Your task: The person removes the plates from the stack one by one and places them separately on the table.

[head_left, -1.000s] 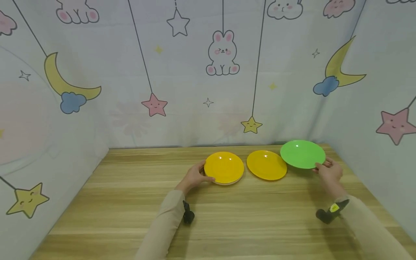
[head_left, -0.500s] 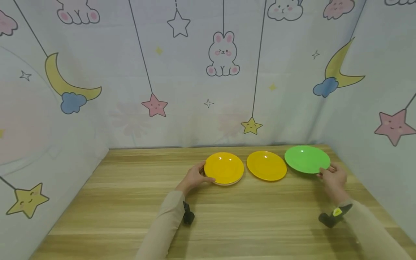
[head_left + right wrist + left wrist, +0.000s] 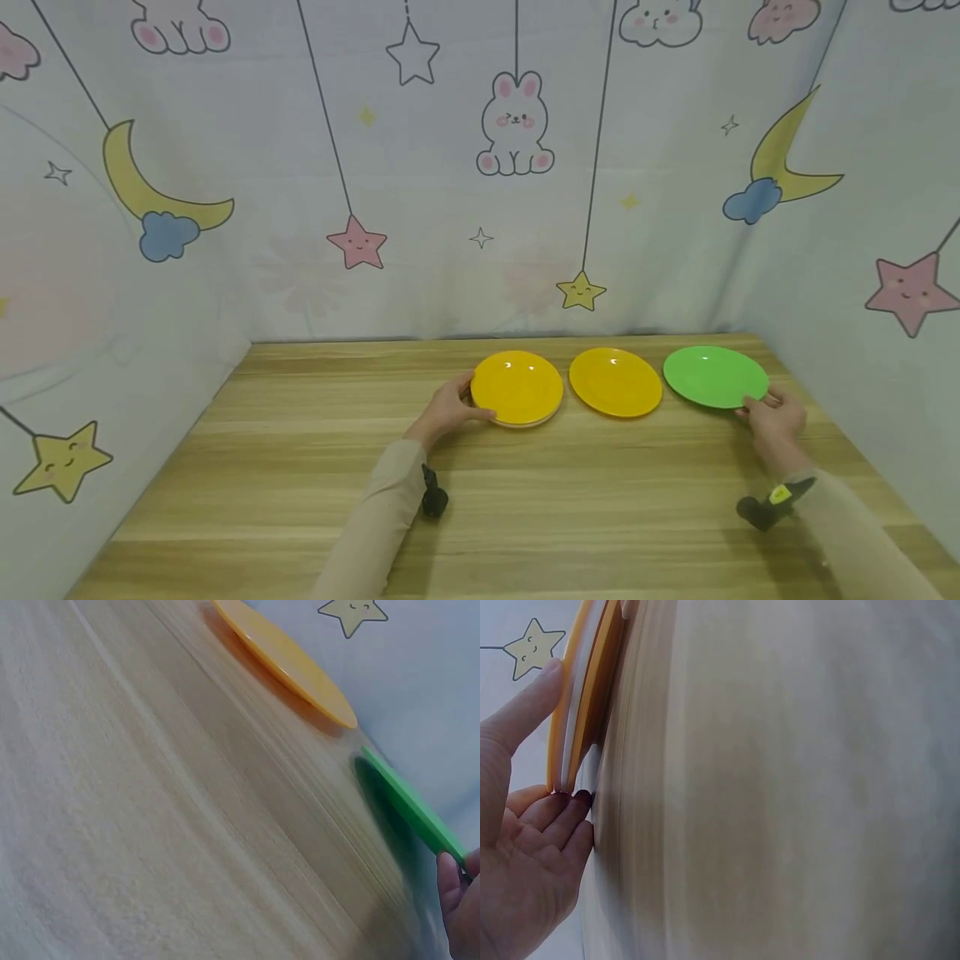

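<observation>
My left hand (image 3: 450, 408) grips the left rim of a small stack of plates, a yellow plate (image 3: 517, 387) on top. Edge-on in the left wrist view, the stack (image 3: 576, 705) shows a white layer between orange ones, with the thumb on the upper rim and the other fingers around the lower edge. At the right, my right hand (image 3: 778, 417) pinches the near right rim of a green plate (image 3: 715, 377). A shadow under the green plate (image 3: 412, 810) shows in the right wrist view. Between the two hands lies another yellow plate (image 3: 615, 382), untouched.
The wood-grain table (image 3: 570, 517) ends at the back against a white curtain (image 3: 435, 175) printed with stars, moons and a rabbit. Similar cloth hangs along both sides. A small black camera sits on each wrist.
The right hand has brought the green plate rightward and down, away from the middle yellow plate it overlapped before. My left hand and its stack have stayed put.
</observation>
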Tool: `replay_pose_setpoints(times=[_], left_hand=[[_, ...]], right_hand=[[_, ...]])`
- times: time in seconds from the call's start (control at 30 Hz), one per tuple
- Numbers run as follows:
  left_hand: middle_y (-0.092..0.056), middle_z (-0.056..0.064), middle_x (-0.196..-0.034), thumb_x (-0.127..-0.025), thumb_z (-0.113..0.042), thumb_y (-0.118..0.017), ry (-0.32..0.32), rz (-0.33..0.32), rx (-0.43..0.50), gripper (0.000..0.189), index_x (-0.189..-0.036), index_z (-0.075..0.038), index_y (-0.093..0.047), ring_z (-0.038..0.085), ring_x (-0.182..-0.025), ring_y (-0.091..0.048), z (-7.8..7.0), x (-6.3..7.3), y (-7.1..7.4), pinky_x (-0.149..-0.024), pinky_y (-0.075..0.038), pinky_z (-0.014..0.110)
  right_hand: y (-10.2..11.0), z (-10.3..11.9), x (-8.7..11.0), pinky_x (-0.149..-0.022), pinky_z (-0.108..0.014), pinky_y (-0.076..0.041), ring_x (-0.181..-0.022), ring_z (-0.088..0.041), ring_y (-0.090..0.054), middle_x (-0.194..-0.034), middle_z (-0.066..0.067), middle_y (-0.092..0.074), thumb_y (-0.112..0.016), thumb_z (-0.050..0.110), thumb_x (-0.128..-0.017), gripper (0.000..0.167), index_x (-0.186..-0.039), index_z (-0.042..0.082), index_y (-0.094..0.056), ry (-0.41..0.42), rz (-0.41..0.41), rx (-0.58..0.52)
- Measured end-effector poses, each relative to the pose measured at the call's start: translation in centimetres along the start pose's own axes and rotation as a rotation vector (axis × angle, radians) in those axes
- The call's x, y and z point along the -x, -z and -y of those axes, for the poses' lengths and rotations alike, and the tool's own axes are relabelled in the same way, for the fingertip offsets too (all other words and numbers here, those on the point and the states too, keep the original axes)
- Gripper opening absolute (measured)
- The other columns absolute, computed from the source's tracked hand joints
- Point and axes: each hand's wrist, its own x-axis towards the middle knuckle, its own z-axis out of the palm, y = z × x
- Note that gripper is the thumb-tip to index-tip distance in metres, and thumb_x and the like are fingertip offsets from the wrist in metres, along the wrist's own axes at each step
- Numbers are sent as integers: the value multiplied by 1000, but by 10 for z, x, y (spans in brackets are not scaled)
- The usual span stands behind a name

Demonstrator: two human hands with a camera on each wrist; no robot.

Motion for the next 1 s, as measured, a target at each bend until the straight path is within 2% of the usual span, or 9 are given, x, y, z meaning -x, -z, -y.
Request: replay_pose_setpoints(times=[0.07, 0.23, 0.63, 0.87, 1.0], left_hand=[[-34, 10, -143, -68, -26, -80, -2, 3, 1, 91, -141, -4, -30, 24, -130, -34, 0, 0, 0, -107, -29, 36], [-34, 11, -143, -69, -26, -79, -4, 4, 2, 91, -141, -3, -29, 24, -130, -34, 0, -1, 0, -107, -30, 36], [-34, 13, -143, -68, -24, -80, 0, 4, 11, 91, -140, -1, -29, 25, -130, -34, -2, 1, 1, -107, -29, 37], [-33, 13, -143, -69, -24, -79, 3, 4, 11, 91, -141, 0, -28, 25, -130, -34, -1, 0, 1, -107, -29, 36], [-34, 13, -143, -69, -24, -79, 0, 1, 15, 91, -141, 0, -28, 25, -130, -34, 0, -1, 0, -107, -29, 36]], right_hand=[[0, -1, 0, -50, -13, -51, -45, 1, -53, -84, 0, -45, -50, -11, -82, 64, -140, -7, -22, 2, 0, 2], [1, -3, -1, -50, -13, -51, -45, 0, -53, -73, 7, -47, -50, -11, -82, 64, -140, -7, -22, -15, -2, -12], [5, -6, -2, -52, -15, -52, -46, 1, -54, -57, 17, -47, -51, -12, -80, 68, -139, -10, -17, 17, 84, 84], [9, -6, -2, -53, -15, -52, -48, 1, -54, -67, 11, -48, -54, -9, -80, 68, -137, -12, -18, 28, 97, 185], [11, -7, -3, -54, -15, -52, -49, 2, -53, -80, -2, -50, -55, -7, -81, 67, -137, -13, -19, 27, 97, 257]])
